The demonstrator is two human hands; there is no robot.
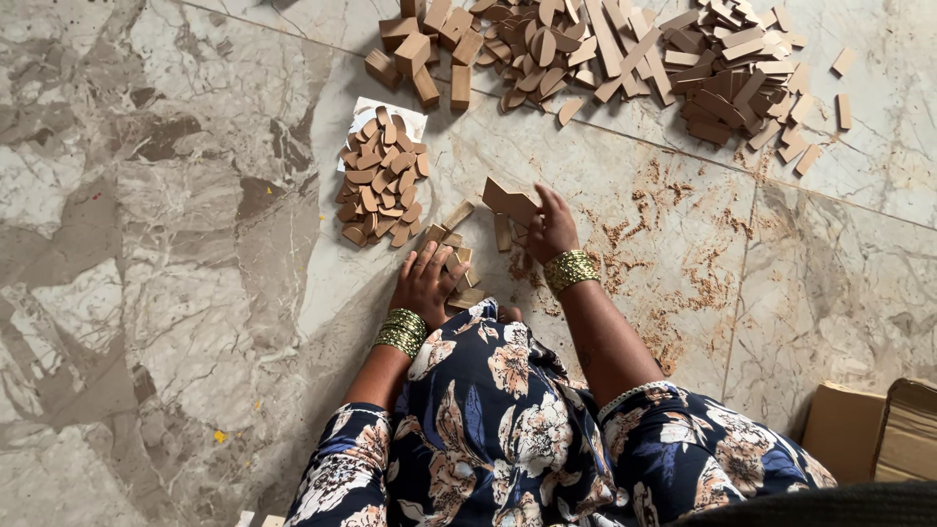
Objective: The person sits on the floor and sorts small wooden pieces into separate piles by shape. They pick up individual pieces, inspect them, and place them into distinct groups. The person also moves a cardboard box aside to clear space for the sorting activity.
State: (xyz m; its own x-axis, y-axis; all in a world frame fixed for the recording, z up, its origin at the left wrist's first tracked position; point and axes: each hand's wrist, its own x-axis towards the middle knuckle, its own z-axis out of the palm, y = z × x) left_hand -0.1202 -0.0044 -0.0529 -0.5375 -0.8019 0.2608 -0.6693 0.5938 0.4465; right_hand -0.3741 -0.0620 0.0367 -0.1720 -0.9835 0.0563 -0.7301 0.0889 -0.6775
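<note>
I note the right hand (552,230) pinching a flat brown notched wooden piece (509,201), long axis slanting leftward, on the marble floor (146,293). Left hand (427,284) lies spread on a small stack of tan wooden blocks (455,262), just beside it.

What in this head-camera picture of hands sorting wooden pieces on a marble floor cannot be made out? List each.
- Pieces under the left hand: covered by the palm, head view.
- Right hand grip on the wooden piece: fingers hide it.
- Big pile: cut off by the top edge.
- Cardboard box: cut by the right edge.
</note>
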